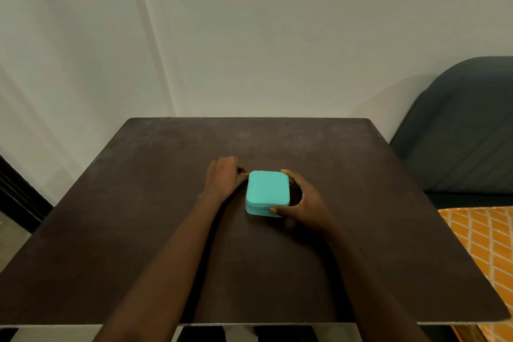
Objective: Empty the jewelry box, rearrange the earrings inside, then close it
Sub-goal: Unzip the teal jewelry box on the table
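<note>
A small turquoise jewelry box [267,191] with rounded corners sits closed on the dark brown table [138,216], near its middle. My right hand [301,200] wraps the box's right side, thumb on the front right corner and fingers at the back right corner. My left hand [223,176] rests against the box's back left corner with its fingers curled at the seam; what they pinch is hidden. No earrings are visible.
The table stands against a white wall. A dark grey upholstered chair [466,125] is at the right, and an orange patterned fabric [483,241] lies beside the table's right edge. A dark baseboard [19,197] runs at the left.
</note>
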